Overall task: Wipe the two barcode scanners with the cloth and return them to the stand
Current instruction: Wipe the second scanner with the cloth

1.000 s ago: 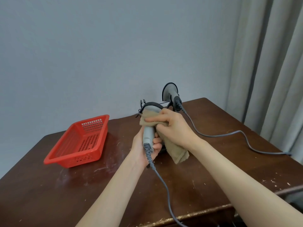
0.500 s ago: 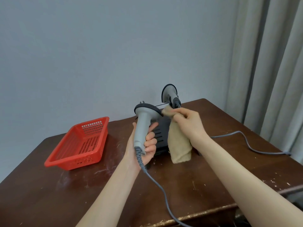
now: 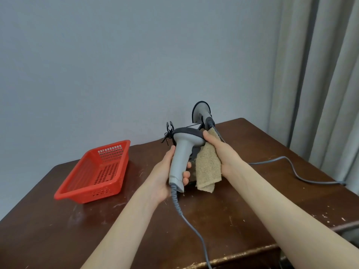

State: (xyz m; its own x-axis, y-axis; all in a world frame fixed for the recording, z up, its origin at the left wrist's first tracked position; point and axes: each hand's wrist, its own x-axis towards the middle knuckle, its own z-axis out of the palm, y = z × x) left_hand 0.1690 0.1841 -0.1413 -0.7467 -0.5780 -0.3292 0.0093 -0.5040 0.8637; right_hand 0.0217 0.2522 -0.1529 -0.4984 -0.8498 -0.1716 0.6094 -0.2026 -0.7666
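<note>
My left hand [image 3: 165, 171] grips the handle of a grey barcode scanner [image 3: 180, 156], held upright above the table with its dark head pointing right. My right hand [image 3: 223, 152] holds a tan cloth [image 3: 207, 167] against the right end of the scanner's head; the cloth hangs down beside the handle. The second grey scanner [image 3: 201, 111] rests on the black stand [image 3: 169, 131] behind, head up. The stand's base is mostly hidden behind the held scanner and cloth.
A red perforated plastic basket [image 3: 97, 171] sits on the brown wooden table [image 3: 58, 220] to the left. One grey cable [image 3: 194, 230] runs from the held scanner over the front edge, another cable [image 3: 291, 167] trails right toward the curtain [image 3: 320, 74].
The cloth came off the top of the scanner head and moved to its right end. My left hand turned the scanner more upright and lifted it slightly.
</note>
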